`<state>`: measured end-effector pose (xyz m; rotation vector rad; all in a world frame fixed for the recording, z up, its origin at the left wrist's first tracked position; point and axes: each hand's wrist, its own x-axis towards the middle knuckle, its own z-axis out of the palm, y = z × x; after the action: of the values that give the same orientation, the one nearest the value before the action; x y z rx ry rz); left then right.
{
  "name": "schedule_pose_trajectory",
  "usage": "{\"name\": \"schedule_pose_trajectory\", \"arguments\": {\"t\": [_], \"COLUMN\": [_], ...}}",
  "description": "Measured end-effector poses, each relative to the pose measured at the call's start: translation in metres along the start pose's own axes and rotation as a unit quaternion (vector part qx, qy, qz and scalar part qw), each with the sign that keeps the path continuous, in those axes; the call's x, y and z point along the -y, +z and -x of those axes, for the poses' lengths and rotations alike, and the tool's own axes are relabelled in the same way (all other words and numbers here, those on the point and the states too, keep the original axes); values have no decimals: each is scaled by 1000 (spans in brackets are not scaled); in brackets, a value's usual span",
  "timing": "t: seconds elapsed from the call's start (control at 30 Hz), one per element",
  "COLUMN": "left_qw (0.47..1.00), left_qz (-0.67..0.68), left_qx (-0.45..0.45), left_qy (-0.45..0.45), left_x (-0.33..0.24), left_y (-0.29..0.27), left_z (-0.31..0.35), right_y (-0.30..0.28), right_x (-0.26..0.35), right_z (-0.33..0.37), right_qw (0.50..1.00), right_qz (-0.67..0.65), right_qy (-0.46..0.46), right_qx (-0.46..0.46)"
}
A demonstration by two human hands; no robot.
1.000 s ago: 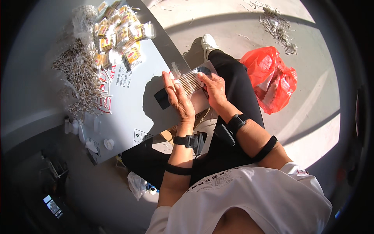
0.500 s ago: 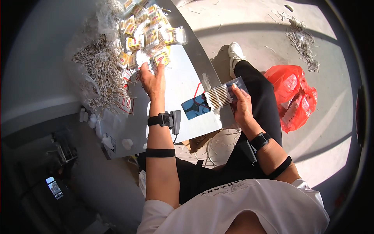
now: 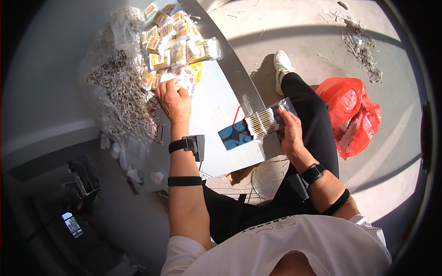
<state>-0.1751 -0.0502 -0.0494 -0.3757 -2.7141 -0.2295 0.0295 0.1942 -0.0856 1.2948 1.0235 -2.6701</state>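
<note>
My right hand (image 3: 291, 132) grips a clear plastic bag of cotton swabs (image 3: 262, 123) at its edge, thumb on top. The swabs lie in a neat row, white tips outward, over the table's right edge. At the near side of the packed swab pile, my left hand (image 3: 175, 100) has its fingers curled and drawn together. What they pinch, if anything, is hidden. Beyond those fingers lies a yellow label card (image 3: 195, 71). Several filled swab packets with yellow labels (image 3: 177, 51) are heaped at the table's far end.
Loose cotton swabs (image 3: 115, 85) spill from a clear bag on the table's left. A blue printed patch (image 3: 234, 136) lies on the white tabletop (image 3: 207, 158). To the right, a red plastic bag (image 3: 352, 108) sits on the floor; scattered swabs (image 3: 361, 46) lie farther off.
My left hand has drawn back slightly toward me and left of the yellow label, and its fingers have closed together. My right hand still holds the swab bag, nearly in place.
</note>
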Motion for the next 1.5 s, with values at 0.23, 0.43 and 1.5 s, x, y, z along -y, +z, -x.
{"name": "schedule_pose_trajectory", "arguments": {"t": [0.23, 0.43, 1.5], "left_qw": [989, 993, 975], "left_qz": [-107, -52, 73], "left_qx": [88, 96, 133], "left_qy": [-45, -45, -164], "left_x": [-46, -41, -27], "left_y": [9, 10, 19], "left_z": [-17, -4, -33], "right_y": [-2, -7, -3], "right_x": [-8, -9, -7], "right_z": [-6, -9, -3], "right_qw": [1000, 1000, 998], "right_qz": [-11, -18, -40], "right_qy": [1, -1, -3], "right_qx": [17, 9, 50]}}
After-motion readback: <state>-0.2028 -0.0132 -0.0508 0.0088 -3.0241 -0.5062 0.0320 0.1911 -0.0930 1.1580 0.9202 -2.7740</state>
